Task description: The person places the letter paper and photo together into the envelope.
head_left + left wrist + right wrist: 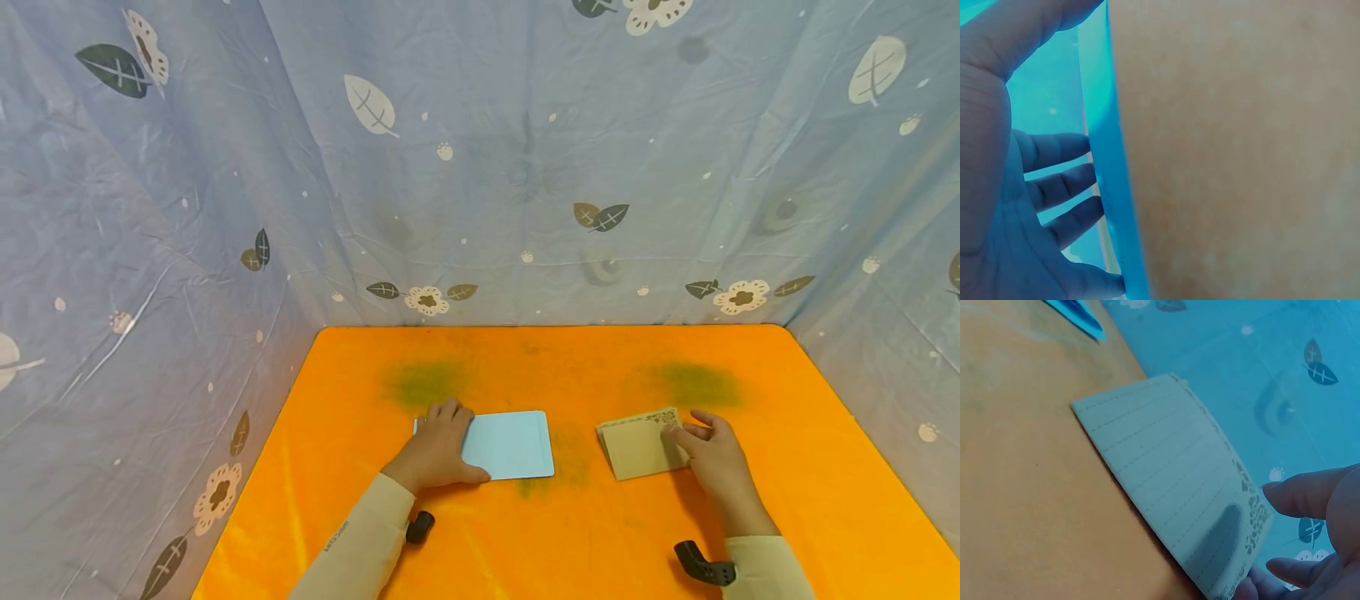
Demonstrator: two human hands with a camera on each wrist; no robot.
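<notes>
A light blue envelope-like paper [512,446] lies left of centre, and my left hand [440,446] holds it across its left part. The thumb rests at the near edge and the fingers reach the far edge. In the left wrist view, fingertips touch the side of the blue paper [1124,206]. To the right, my right hand [712,458] holds a folded beige sheet of letter paper [637,446] by its right end. Dashed lines and a small floral print mark the letter paper [1160,469] in the right wrist view; its left end stands slightly apart at the fold.
Everything lies on an orange tabletop [570,542] with greenish stains. Pale blue patterned curtains [517,167] enclose the back and both sides. A black wrist device [703,564] sits by the right sleeve, and another [420,527] by the left sleeve.
</notes>
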